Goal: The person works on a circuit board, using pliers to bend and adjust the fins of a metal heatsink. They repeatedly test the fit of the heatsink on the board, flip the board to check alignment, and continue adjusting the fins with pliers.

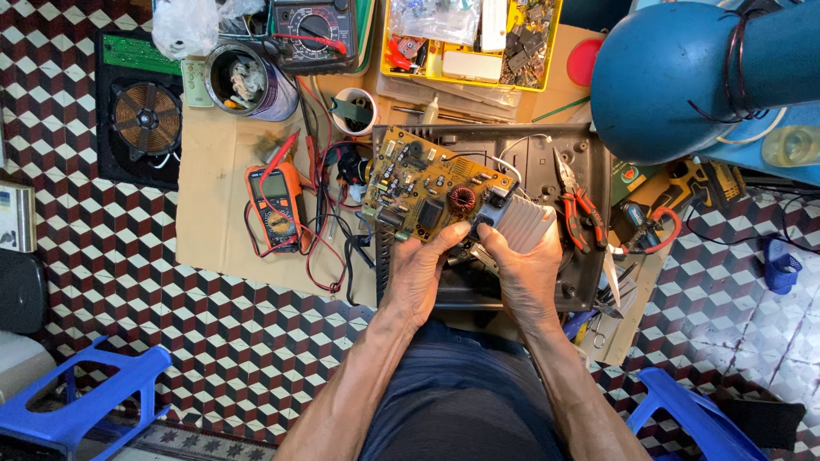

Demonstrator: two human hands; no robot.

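Resting over an opened black appliance housing [589,256], a yellow-brown circuit board [427,183] is held tilted, its near edge raised toward the camera. The left hand [418,277] is closed on the board's near edge, thumb on top beside a black component. The right hand [525,265] is closed on the ribbed aluminium heat sink [525,224] at the board's right end. A copper-wound toroid coil [462,200] is seen on the board between the two grips. Red-handled pliers [581,209] are lying on the housing just right of the heat sink. An orange multimeter [275,205] with red and black leads is lying on cardboard [209,196] spread over the tiled floor, well to the left.
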